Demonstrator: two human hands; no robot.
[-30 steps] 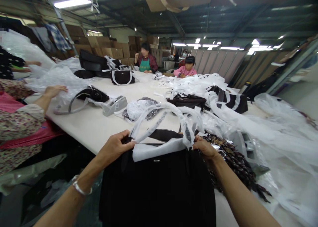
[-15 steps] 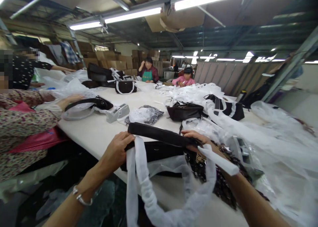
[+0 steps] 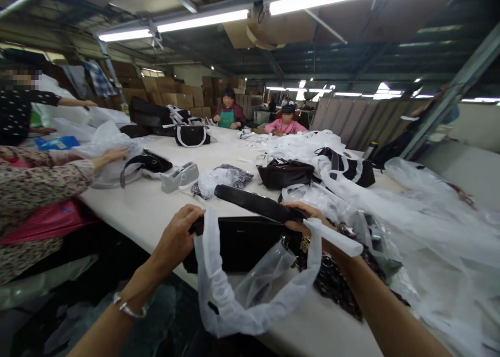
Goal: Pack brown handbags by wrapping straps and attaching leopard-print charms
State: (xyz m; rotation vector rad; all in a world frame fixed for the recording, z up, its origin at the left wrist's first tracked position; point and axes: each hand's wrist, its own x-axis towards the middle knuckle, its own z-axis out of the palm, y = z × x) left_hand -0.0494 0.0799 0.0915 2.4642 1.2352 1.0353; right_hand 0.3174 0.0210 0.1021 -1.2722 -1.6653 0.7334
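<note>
A black handbag [image 3: 238,247] is held over the table's near edge. My left hand [image 3: 177,234] has its fingers closed on the bag's upper left corner. In my right hand [image 3: 318,224] is the right end of a long black padded piece [image 3: 253,203], pinched near the bag's right corner; its left end sticks up above the bag. A strap wrapped in white sheeting [image 3: 250,318] loops down in front. Clear plastic film [image 3: 269,273] shows inside that loop. Dark patterned wrapping [image 3: 339,289] lies beneath my right forearm.
A tape dispenser [image 3: 179,177] and a plastic-wrapped bundle [image 3: 224,180] are beyond the bag. Other black bags [image 3: 287,174] and white wrapping [image 3: 422,232] cover the right side. A co-worker's floral sleeve [image 3: 47,177] reaches in from the left; others sit across the table [image 3: 167,193].
The padded piece's left end has come away from my left hand and risen. More of the bag's front shows beneath it. The wrapped strap has shifted up and left.
</note>
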